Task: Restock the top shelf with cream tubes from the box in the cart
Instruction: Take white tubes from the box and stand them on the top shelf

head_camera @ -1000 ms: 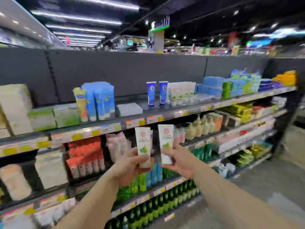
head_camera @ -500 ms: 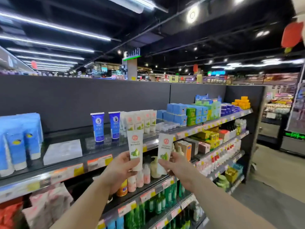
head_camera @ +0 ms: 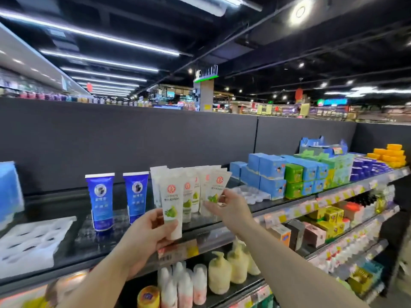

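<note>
Upright white cream tube [head_camera: 171, 203], red seal, green fruit, left hand [head_camera: 146, 236].

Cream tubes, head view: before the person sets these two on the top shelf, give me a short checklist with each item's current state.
1. Left hand grips a cream tube upright: ok.
2. Right hand holds a second tube at the white tube row: ok.
3. Second tube standing on the top shelf: cannot tell, its base is hidden.
4. Bare shelf space in front of the row: ok.
5. Blue tubes clear of both hands: ok.
</note>
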